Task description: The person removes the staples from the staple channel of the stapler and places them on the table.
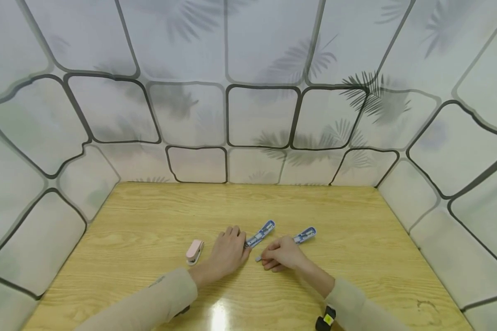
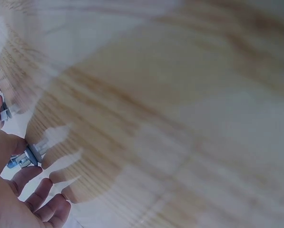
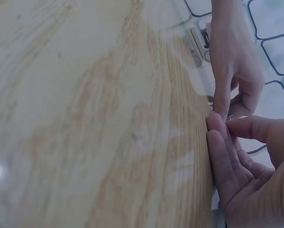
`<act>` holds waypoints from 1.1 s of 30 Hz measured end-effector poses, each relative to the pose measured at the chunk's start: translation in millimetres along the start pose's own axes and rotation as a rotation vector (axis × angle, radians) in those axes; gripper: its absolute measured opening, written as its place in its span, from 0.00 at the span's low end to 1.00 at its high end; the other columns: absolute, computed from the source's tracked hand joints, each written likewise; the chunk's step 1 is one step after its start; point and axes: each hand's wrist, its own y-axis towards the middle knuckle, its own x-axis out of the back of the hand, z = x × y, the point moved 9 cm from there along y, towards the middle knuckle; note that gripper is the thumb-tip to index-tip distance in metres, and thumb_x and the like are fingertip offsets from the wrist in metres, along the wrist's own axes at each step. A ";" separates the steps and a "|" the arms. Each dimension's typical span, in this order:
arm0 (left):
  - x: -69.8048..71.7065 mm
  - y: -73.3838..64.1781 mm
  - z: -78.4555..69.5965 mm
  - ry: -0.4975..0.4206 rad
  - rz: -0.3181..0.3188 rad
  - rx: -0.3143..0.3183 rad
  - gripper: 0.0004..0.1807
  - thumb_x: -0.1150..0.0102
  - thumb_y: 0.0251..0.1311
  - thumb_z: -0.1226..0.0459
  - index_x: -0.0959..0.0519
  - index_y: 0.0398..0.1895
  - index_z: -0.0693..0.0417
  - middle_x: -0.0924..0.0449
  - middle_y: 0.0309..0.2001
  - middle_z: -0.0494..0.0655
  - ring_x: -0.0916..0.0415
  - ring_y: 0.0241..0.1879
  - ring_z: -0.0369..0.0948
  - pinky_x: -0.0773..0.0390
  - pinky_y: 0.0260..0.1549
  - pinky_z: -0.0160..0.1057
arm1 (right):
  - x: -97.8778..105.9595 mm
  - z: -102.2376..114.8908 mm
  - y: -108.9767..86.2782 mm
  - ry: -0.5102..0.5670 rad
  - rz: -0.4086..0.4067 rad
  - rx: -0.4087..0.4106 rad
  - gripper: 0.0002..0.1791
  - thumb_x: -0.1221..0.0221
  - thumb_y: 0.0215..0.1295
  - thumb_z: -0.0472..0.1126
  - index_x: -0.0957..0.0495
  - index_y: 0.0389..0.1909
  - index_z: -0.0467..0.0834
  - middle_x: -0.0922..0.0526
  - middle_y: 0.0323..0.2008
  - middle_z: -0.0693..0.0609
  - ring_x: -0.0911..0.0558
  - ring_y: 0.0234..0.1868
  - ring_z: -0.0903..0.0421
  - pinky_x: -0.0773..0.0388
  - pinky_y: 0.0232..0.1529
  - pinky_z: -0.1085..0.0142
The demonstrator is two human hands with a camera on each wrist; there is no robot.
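My left hand (image 1: 228, 250) rests low over the table, its thumb and forefinger at the near end of a slim blue stapler (image 1: 261, 233) that slants away to the right. From the left wrist, the blue and grey end of that stapler (image 2: 31, 156) shows between thumb and forefinger, the other fingers spread loosely. My right hand (image 1: 283, 253) has thumb and fingertips pinched together close by. From them juts a small grey piece (image 1: 258, 259), whose kind I cannot tell. A second blue stapler (image 1: 305, 235) lies beyond the right hand, partly hidden by it.
A pink and white mini stapler (image 1: 195, 252) sits left of the left hand. The wood-grain table (image 1: 149, 207) meets a patterned cloth wall (image 1: 257, 115) at the back, with similar walls at both sides. A black wristband device (image 1: 325, 319) is at the right sleeve.
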 end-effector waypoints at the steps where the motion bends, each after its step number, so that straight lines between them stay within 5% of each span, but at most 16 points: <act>1: 0.3 0.1 0.0 0.001 -0.002 0.000 0.16 0.31 0.67 0.51 0.23 0.34 0.51 0.27 0.34 0.45 0.32 0.34 0.40 0.27 0.33 0.39 | 0.1 -0.5 0.4 -0.001 -0.001 -0.002 0.09 0.33 0.67 0.36 0.11 0.40 0.33 0.09 0.27 0.48 0.11 0.24 0.60 0.14 0.26 0.68; 18: 1.8 -0.2 2.9 -0.074 0.049 0.032 0.15 0.31 0.67 0.52 0.23 0.36 0.52 0.27 0.34 0.46 0.32 0.34 0.41 0.25 0.36 0.41 | -1.6 0.0 -2.1 0.014 0.032 -0.009 0.12 0.34 0.71 0.39 0.13 0.45 0.33 0.08 0.29 0.46 0.11 0.24 0.61 0.14 0.27 0.69; 25: 22.5 -6.0 8.7 -0.094 0.031 -0.009 0.14 0.30 0.66 0.56 0.22 0.38 0.58 0.25 0.33 0.48 0.30 0.32 0.42 0.25 0.33 0.40 | -1.4 28.0 -3.8 -0.064 0.058 0.192 0.16 0.35 0.72 0.41 0.15 0.50 0.31 0.10 0.37 0.41 0.11 0.32 0.55 0.11 0.35 0.63; 33: 58.6 -34.7 30.8 -0.038 -0.066 0.007 0.16 0.27 0.64 0.53 0.18 0.41 0.56 0.17 0.40 0.48 0.19 0.40 0.45 0.16 0.42 0.41 | -9.9 67.7 -11.6 -0.343 -0.027 0.436 0.10 0.34 0.73 0.47 0.12 0.44 0.44 0.11 0.38 0.52 0.17 0.36 0.61 0.19 0.34 0.70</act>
